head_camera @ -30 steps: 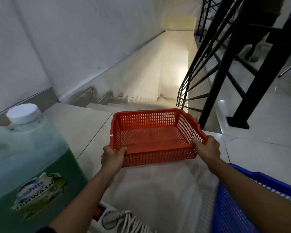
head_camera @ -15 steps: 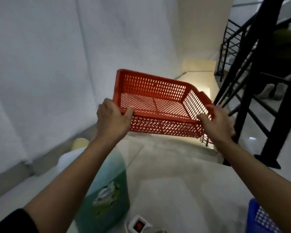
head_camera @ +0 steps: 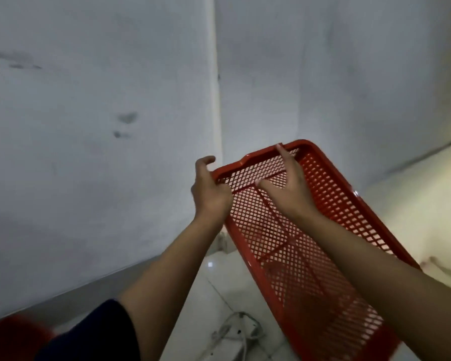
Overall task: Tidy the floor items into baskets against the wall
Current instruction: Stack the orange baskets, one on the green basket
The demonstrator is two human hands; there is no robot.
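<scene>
Head view: a red mesh basket [head_camera: 323, 230] is held off the floor in the centre and lower right of the frame, tilted steeply so that its open side faces the camera and its long axis runs from the upper centre down to the lower right corner. The left hand [head_camera: 210, 190] grips the basket's upper left corner, thumb raised above the rim and fingers curled round the edge. The right hand [head_camera: 288, 183] lies inside the basket against the mesh near the far end wall, fingers spread, with one fingertip reaching up to the top rim (whether that finger hooks over the rim cannot be told from this angle). Behind the basket, two pale wall faces [head_camera: 102, 126] meet at a vertical corner running down the upper centre of the frame. White tiled floor [head_camera: 211, 287] shows at lower centre. On it lies a white power strip with a coiled cable [head_camera: 238, 332], partly blurred. A red object [head_camera: 13, 334] sits in the lower left corner, too blurred to identify. A dark sleeve [head_camera: 89, 334] covers the left upper arm at lower left.
</scene>
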